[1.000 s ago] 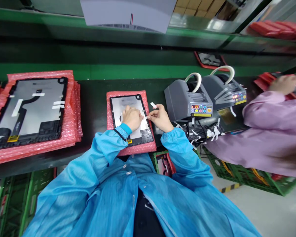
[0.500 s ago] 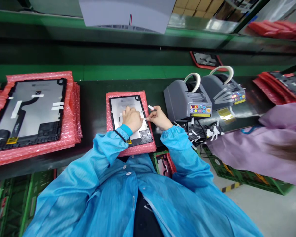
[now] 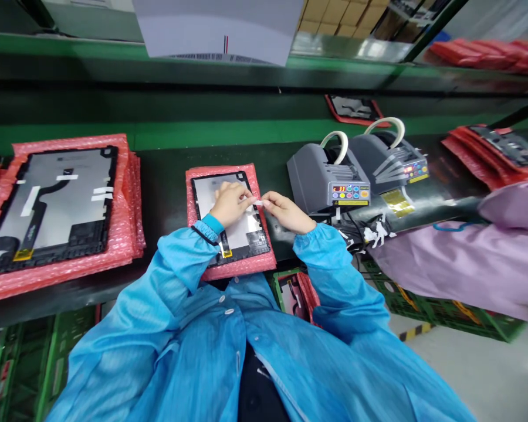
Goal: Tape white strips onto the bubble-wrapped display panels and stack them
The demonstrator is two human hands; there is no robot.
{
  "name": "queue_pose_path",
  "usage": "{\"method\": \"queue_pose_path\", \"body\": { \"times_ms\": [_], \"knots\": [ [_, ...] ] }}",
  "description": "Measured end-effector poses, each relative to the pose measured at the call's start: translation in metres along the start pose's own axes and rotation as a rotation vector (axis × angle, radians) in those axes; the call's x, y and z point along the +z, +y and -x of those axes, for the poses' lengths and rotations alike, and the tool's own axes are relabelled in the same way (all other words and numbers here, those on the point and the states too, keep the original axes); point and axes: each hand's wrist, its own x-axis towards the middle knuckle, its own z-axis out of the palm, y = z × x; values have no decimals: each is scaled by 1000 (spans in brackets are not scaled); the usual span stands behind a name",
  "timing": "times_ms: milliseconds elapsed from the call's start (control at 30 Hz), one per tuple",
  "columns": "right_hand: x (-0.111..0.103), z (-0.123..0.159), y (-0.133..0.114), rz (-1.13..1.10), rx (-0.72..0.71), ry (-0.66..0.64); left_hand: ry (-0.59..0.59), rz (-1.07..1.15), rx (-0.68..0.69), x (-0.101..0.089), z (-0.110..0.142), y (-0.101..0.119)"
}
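- The left hand (image 3: 231,204) lies open on a tablet panel (image 3: 246,237), apparently steadying it.
- The right hand (image 3: 288,212) holds a narrow pinch on a small white tape strip (image 3: 257,202), just above the panel's right edge.
- The panel lies at 12 o'clock from the chest, on pink bubble wrap (image 3: 192,205), probably cushioning it, atop the worktop (image 3: 167,205).
- Two grey tape dispensers (image 3: 328,181) stand at 2 o'clock, within the right hand's reach.
- A wrapped panel stack (image 3: 57,199) lies at 9 o'clock.
- A co-worker's lilac sleeve (image 3: 466,264) crosses at 3 o'clock.
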Motion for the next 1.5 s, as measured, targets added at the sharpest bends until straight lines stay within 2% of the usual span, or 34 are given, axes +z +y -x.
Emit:
{"method": "queue_pose_path", "body": {
  "times_ms": [133, 300, 500, 700, 933, 1033, 1100, 1167, 1233, 1367, 1500],
  "knots": [
    [-1, -2, 5, 64, 12, 12, -50, -17, -30, 2, 1, 2],
    [1, -6, 17, 1, 134, 143, -33, -5, -120, 4, 1, -1],
    [9, -13, 13, 44, 114, 123, -27, -56, -159, 10, 3, -2],
    [14, -21, 18, 211, 107, 155, 19, -192, -138, 19, 6, -1],
    [17, -23, 16, 264, 137, 113, 19, -252, -117, 24, 9, -3],
    [17, -27, 16, 263, 202, 123, 11, -297, -100, 23, 6, -3],
    [16, -26, 15, 228, 302, 141, -13, -336, -90, 20, 6, -1],
    [15, -25, 13, 139, 429, 106, -41, -372, -116, 17, 8, 0],
    [11, -26, 11, 6, 532, -44, -17, -375, -157, 13, 8, -1],
    [-3, -37, 14, -122, 578, -135, 19, -378, -116, 9, -7, -7],
    [-3, -34, 14, -152, 531, -105, 28, -388, -112, 3, -7, -5]
  ]
}}
